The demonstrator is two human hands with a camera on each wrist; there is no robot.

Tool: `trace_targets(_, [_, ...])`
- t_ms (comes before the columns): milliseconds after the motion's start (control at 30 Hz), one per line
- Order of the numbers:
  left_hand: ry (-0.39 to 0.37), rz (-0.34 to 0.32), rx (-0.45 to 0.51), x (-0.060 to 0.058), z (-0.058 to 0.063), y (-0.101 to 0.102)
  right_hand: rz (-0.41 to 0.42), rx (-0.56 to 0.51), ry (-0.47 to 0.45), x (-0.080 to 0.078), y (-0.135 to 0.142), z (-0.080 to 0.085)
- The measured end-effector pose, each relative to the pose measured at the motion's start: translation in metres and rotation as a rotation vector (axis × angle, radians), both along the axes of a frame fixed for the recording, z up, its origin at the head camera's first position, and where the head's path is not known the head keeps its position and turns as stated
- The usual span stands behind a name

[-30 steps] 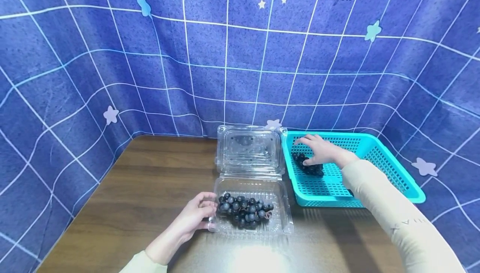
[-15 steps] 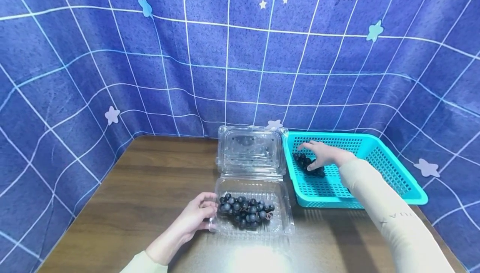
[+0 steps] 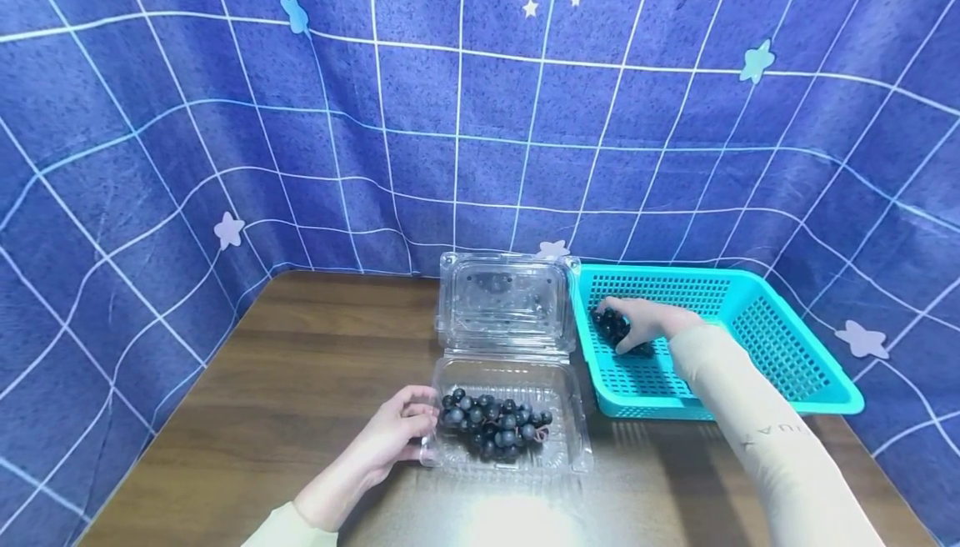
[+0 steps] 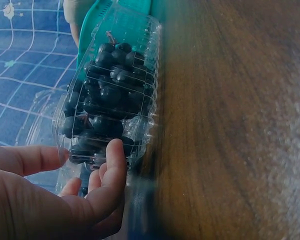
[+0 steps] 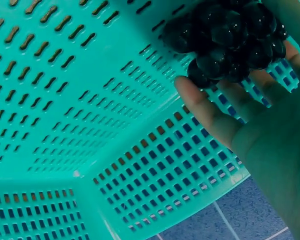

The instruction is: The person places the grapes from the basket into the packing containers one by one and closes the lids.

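Observation:
My left hand [image 3: 386, 430] grips the left side of a clear plastic clamshell box [image 3: 562, 384], thumb and fingers at its wall. A bunch of dark grapes [image 3: 491, 426] lies in the box's base, seen through the plastic in the left wrist view. Its lid [image 3: 502, 301] stands raised at the back. Inside the turquoise basket [image 3: 795, 355], my right hand [image 3: 647, 319] holds a second bunch of dark grapes [image 3: 611, 326], with fingers and thumb curled around it. In the right wrist view those grapes [image 5: 227, 42] show against the perforated basket, and the fingers are partly behind them.
The basket stands at the right of the brown wooden table [image 3: 322, 330], its left rim right by the box. A blue curtain [image 3: 420, 130] with white grid lines and stars hangs close behind and at both sides.
My right hand has lowered onto the grapes in the basket, and its spread fingers have closed around them. The left hand keeps its place at the box.

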State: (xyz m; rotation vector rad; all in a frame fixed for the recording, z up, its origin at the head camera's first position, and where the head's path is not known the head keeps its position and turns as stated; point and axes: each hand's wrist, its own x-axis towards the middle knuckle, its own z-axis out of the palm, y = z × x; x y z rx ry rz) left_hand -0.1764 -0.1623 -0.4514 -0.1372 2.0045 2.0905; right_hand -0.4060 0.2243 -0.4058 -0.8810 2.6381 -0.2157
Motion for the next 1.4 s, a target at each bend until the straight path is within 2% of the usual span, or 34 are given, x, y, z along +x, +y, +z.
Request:
trace_targets(167, [-0.002,0.005,-0.002,-0.001,0.000,0.000,-0.071,0.019,-0.052,0.000,-0.003,-0.003])
trace_targets(333, [-0.002,0.013,-0.010,-0.002,0.000,0.000,-0.105,0.025,-0.072,-0.002,-0.004,-0.006])
trace_targets(767, [-0.006,0.009,-0.019,-0.002,-0.003,0.000,-0.077,0.075,-0.071,-0.006,-0.004,-0.007])
trace_targets(1100, [-0.013,0.024,-0.018,0.001,-0.001,-0.001,-0.080,0.059,-0.114,-0.001,-0.003,0.002])
trace_targets(1400, [-0.014,0.027,-0.031,0.001,-0.001,-0.002,-0.086,-0.012,-0.111,0.006,0.003,0.023])
